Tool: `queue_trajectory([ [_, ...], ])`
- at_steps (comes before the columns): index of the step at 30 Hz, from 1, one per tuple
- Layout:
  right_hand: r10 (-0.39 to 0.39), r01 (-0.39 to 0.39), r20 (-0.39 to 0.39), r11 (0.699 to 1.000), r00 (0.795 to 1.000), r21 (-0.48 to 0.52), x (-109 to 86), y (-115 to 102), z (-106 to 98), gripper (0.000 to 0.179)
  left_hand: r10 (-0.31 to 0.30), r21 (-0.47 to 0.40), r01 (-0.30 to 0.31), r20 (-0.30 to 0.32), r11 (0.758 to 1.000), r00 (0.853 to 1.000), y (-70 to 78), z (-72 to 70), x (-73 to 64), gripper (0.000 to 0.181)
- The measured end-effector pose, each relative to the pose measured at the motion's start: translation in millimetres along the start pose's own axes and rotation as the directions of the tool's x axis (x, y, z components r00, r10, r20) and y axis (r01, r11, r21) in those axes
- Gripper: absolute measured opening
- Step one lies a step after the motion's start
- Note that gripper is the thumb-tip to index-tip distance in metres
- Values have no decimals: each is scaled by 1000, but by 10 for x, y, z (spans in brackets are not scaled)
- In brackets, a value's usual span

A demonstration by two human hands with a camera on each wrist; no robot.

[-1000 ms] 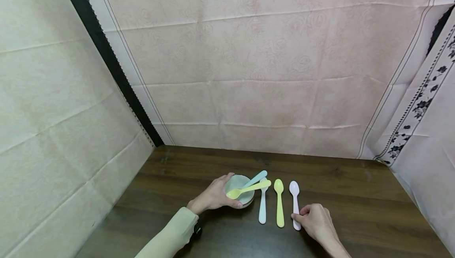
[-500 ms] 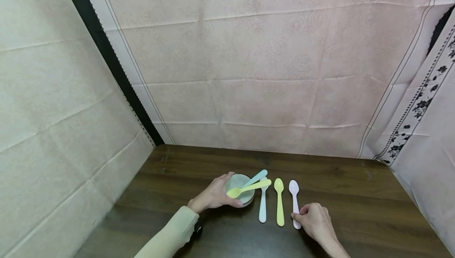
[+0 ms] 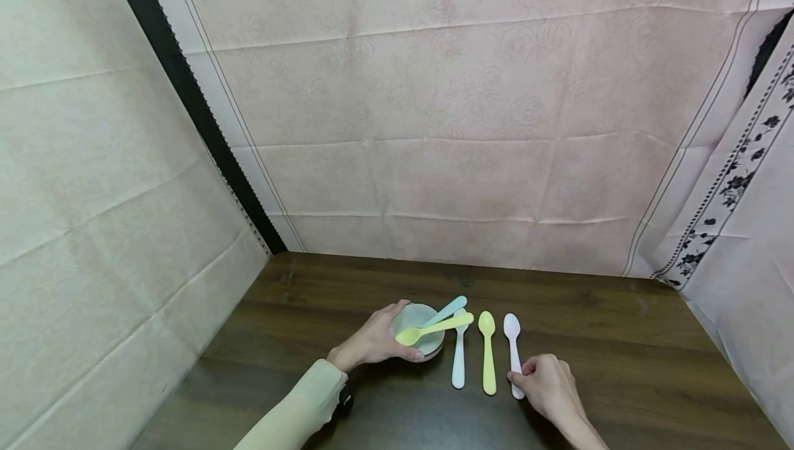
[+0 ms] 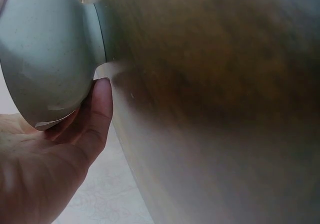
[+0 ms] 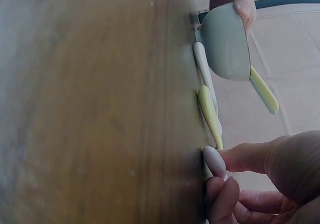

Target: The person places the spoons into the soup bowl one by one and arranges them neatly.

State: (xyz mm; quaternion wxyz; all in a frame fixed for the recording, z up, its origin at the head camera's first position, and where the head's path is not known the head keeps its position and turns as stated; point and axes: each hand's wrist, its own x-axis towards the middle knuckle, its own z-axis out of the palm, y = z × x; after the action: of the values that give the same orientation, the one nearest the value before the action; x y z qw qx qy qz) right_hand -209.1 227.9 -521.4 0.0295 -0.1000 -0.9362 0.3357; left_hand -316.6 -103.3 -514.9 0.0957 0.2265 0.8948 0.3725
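Observation:
My left hand (image 3: 378, 340) holds a pale green bowl (image 3: 412, 316) by its side, thumb near and fingers at the far side. In the left wrist view the bowl's speckled outer wall (image 4: 45, 54) shows. Inside lie a yellow-green spoon (image 3: 410, 337) and a light blue one (image 3: 448, 309), handles sticking out past the right rim. My right hand (image 3: 548, 384) pinches the handle end of a pale lilac spoon (image 3: 512, 329), which lies on the table. In the right wrist view, thumb and fingers close around that handle (image 5: 214, 160).
Between bowl and lilac spoon lie a light blue spoon (image 3: 458, 364) and a yellow-green spoon (image 3: 488, 357), side by side with handles toward me. The blue spoon's head is partly under the overhanging handles. Pale cloth walls (image 3: 434, 160) enclose the dark wooden table (image 3: 589, 319).
The lilac spoon has shifted very slightly left under my right hand. The left hand, the bowl and the other spoons look the same.

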Motion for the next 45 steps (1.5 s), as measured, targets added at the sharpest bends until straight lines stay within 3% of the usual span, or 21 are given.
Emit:
queue_trajectory([
  [13,-18,18,-12,1000,1000,5,79,115,106,19,22,18,-22,3,1000,1000,-15,-1,10,113],
  [22,-1,1,-9,1000,1000,24,-7,-34,66,17,8,14,-8,3,1000,1000,-13,-2,8,115],
  [45,51,-53,16,983,999,177,-17,30,14,13,47,13,-47,-3,999,999,-15,6,12,107],
])
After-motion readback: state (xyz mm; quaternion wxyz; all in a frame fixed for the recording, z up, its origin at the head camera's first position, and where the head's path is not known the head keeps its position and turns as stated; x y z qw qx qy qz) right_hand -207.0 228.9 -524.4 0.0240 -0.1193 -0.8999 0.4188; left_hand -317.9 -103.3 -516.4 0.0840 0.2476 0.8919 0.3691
